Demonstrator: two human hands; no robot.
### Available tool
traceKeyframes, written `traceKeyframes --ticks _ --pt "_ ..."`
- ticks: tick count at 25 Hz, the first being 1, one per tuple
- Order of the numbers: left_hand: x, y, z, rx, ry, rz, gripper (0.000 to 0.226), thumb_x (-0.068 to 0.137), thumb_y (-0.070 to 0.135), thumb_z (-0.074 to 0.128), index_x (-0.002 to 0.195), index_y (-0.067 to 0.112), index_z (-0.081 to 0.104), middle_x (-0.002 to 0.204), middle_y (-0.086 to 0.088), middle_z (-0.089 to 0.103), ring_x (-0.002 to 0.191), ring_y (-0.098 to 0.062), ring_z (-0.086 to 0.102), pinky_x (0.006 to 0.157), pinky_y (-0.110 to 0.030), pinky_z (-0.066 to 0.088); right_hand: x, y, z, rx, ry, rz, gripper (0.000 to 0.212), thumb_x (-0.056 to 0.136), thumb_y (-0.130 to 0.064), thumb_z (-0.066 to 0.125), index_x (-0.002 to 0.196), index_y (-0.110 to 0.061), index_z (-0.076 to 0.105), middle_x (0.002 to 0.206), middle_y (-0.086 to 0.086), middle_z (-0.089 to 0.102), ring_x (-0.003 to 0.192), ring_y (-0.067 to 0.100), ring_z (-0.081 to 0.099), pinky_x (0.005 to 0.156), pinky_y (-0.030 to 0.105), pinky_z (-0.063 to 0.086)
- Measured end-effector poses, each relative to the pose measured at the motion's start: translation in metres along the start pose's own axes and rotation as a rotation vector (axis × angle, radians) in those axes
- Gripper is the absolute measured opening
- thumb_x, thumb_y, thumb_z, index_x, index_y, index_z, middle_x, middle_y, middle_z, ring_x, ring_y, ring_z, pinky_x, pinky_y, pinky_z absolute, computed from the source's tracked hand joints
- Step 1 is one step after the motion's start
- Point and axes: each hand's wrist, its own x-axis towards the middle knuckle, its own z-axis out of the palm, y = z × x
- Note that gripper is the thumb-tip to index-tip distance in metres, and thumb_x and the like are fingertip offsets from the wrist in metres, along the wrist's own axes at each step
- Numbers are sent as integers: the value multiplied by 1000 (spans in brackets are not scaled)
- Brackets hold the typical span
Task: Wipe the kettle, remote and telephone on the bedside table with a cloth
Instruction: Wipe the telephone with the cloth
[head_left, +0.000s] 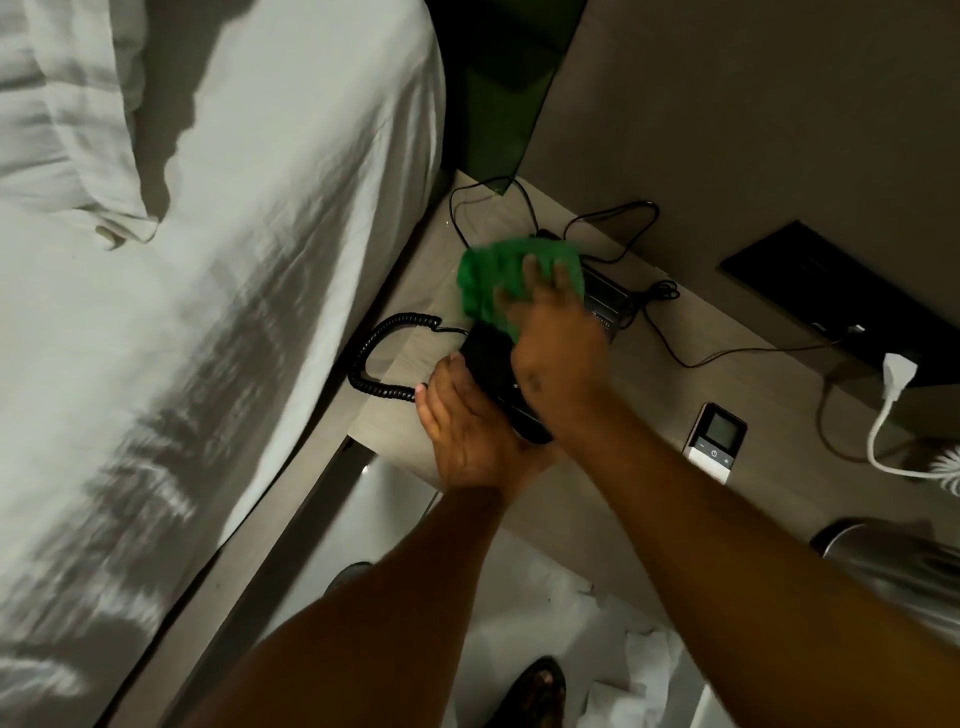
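A black telephone (608, 301) sits on the wooden bedside table (644, 384), its coiled cord (369, 353) looping to the left. My right hand (556, 332) presses a green cloth (498, 286) flat on top of the telephone. My left hand (467, 426) grips the black handset (498, 374) at its near end. A white remote (717, 441) with a small screen lies on the table to the right. The metal kettle (893, 566) shows at the lower right edge, partly cut off.
A bed with white sheets (208, 312) fills the left side, close against the table. Thin black cables (649, 249) trail behind the telephone. A white plug and cord (893, 379) hang from a dark wall socket panel (831, 291). White crumpled fabric (639, 660) lies on the floor.
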Motion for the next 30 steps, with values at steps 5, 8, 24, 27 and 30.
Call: traceKeyframes --ticks 5,8,24,27,30 --pt "0 0 1 24 40 16 138 46 73 68 151 1 16 150 -16 32 144 -33 30 125 -46 2 82 34 -19 449 65 362 34 91 -17 52 124 -15 60 128 14 60 117 31 56 95 34 46" --pt "1 -1 3 9 4 -2 135 51 76 65 152 2 15 153 -17 29 147 -33 24 124 -40 -11 22 14 1 152 53 71 50 87 -8 44 134 -22 49 151 13 37 138 36 32 94 44 48" --pt "2 -6 12 85 37 6 145 43 80 67 151 -1 15 153 -18 29 146 -33 24 125 -41 -6 -20 62 3 44 -4 219 61 82 7 49 133 -26 50 155 10 28 139 39 29 91 48 53" --pt "1 -7 12 81 39 26 130 57 75 57 151 -2 11 155 -23 31 148 -33 21 126 -46 -2 -91 37 25 9 -188 97 55 89 -18 43 141 -35 34 161 -1 14 147 33 6 98 53 49" --pt "1 -8 13 85 41 36 133 55 80 56 150 -3 12 154 -23 31 147 -33 21 125 -47 2 -88 47 22 -26 -173 108 56 91 -18 48 141 -37 33 161 -2 14 147 32 8 95 51 51"
